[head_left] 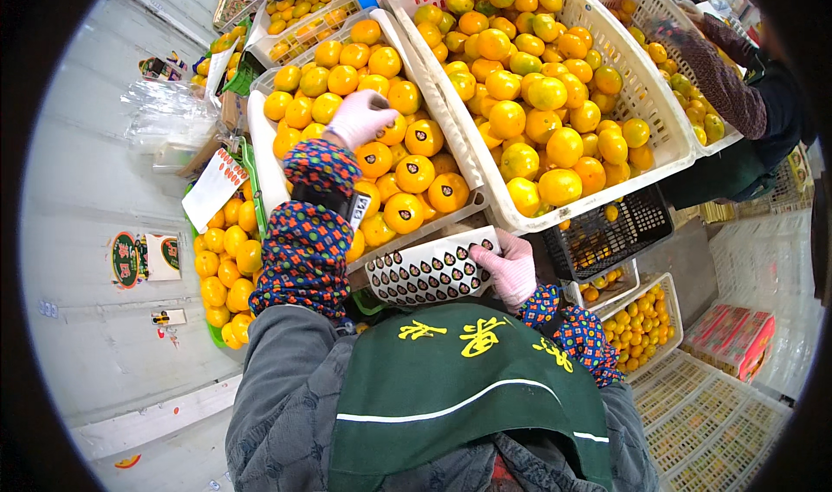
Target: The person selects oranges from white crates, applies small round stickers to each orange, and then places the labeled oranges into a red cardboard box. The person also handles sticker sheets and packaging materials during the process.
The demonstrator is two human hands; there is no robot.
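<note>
My left hand (362, 119), in a pale pink glove, is over a white crate (479, 201) full of oranges (355, 55). Its thumb and fingertips are pinched together close above the fruit. Whatever they may hold is too small to make out. Several oranges just right of and below that hand carry round dark stickers (415, 173); those farther up the crate look plain. In front of my body, my right hand (511, 271), also gloved, grips the right end of a white sticker sheet (425, 271) with rows of dark oval stickers, the thumb lying on top.
A larger white crate (607, 184) of oranges adjoins on the right. Below it sits a black basket (620, 241). At left, a green basket (257, 180) holds oranges and a white sheet (215, 184). Co-workers' arms (728, 76) show at upper right and top left.
</note>
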